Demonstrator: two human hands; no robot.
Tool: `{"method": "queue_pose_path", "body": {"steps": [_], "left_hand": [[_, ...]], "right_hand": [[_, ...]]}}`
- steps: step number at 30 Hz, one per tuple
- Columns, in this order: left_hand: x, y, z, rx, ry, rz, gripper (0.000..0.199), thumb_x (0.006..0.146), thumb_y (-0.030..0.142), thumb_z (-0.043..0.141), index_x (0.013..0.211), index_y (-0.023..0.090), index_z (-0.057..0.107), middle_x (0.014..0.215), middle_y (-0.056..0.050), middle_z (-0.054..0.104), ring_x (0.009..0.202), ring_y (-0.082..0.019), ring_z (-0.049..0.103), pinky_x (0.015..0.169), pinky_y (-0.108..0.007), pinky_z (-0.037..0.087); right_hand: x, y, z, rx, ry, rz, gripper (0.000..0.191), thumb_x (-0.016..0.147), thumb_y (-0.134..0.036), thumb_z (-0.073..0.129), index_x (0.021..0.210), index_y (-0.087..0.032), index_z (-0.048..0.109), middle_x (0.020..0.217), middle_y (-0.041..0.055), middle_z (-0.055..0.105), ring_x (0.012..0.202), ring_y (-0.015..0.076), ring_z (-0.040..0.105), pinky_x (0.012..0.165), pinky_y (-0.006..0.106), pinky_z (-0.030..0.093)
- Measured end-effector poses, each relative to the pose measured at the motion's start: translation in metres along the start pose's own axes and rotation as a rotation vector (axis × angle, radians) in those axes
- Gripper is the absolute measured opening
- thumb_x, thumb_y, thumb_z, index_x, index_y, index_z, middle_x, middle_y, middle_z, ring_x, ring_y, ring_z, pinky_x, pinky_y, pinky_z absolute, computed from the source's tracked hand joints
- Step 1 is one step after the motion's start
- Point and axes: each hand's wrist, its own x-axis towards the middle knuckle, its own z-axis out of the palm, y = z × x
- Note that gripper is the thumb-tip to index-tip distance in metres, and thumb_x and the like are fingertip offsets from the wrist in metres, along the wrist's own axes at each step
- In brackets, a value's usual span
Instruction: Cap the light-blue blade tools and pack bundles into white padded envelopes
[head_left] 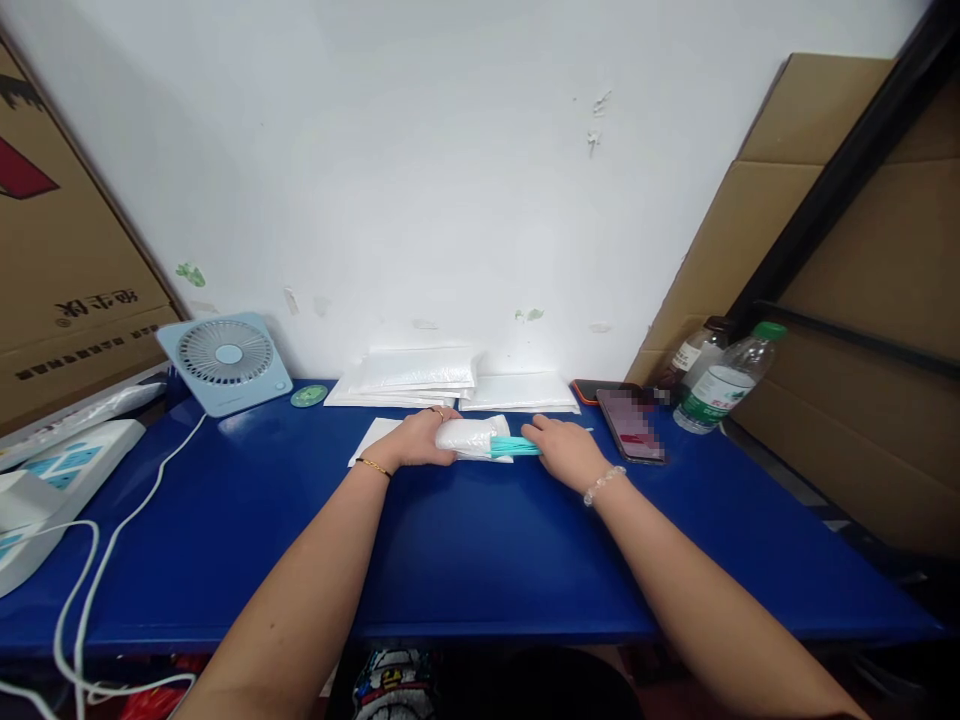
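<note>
My left hand [422,438] is closed on a small white padded sleeve [465,437], its surface bumpy like bubble wrap. Out of the sleeve's right end sticks a bundle of thin teal strips [514,446]; I cannot make out what kind of thing they are. Gripping the bundle's outer end is my right hand [568,452], whose fingers partly cover it. Beneath the sleeve and my left hand lies a flat white envelope [369,440]. Behind my hands are two piles of white padded envelopes, a taller left pile [412,372] and a lower right pile [517,391].
On the blue table [480,560], a light blue fan [225,362] stands at the left by a green disc [308,396]. A power strip [82,480] with white cables lies further left. To the right are a phone [631,425] and bottles [724,385]. Cardboard [757,220] leans behind them.
</note>
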Motion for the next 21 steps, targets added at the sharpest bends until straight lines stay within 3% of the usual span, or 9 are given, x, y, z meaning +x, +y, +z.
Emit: {"method": "queue_pose_path", "body": {"steps": [7, 11, 15, 21], "left_hand": [[0.002, 0.009, 0.002, 0.047, -0.013, 0.069, 0.061, 0.061, 0.041, 0.066, 0.118, 0.025, 0.052, 0.113, -0.003, 0.060, 0.102, -0.025, 0.058, 0.086, -0.031, 0.045], [0.002, 0.009, 0.002, 0.115, -0.048, 0.080, 0.076, 0.057, 0.046, 0.070, 0.126, 0.027, 0.048, 0.121, -0.004, 0.056, 0.110, -0.027, 0.053, 0.093, -0.034, 0.041], [0.003, 0.007, 0.002, 0.123, -0.056, 0.091, 0.077, 0.058, 0.046, 0.070, 0.128, 0.027, 0.046, 0.123, -0.005, 0.055, 0.113, -0.027, 0.051, 0.096, -0.035, 0.038], [0.003, 0.006, 0.003, 0.130, -0.058, 0.089, 0.076, 0.058, 0.046, 0.070, 0.128, 0.028, 0.046, 0.122, -0.004, 0.055, 0.113, -0.027, 0.051, 0.095, -0.034, 0.039]], "right_hand": [[0.016, -0.017, 0.008, 0.245, -0.008, -0.071, 0.026, 0.078, -0.009, 0.050, 0.103, -0.017, 0.051, 0.105, 0.0096, 0.055, 0.075, 0.0176, 0.056, 0.061, 0.026, 0.038], [0.012, -0.001, 0.012, 0.519, 0.017, -0.144, 0.034, 0.072, -0.014, 0.061, 0.105, -0.018, 0.053, 0.102, 0.0060, 0.057, 0.087, 0.0180, 0.057, 0.072, 0.026, 0.042], [0.002, 0.018, 0.010, 0.701, 0.045, -0.186, 0.043, 0.069, -0.024, 0.070, 0.109, -0.021, 0.055, 0.106, 0.0042, 0.057, 0.092, 0.0181, 0.056, 0.078, 0.029, 0.044], [-0.005, 0.037, 0.009, 0.642, 0.053, -0.139, 0.012, 0.070, -0.024, 0.070, 0.079, -0.018, 0.064, 0.092, 0.0033, 0.057, 0.083, 0.0168, 0.055, 0.074, 0.028, 0.043]]}}
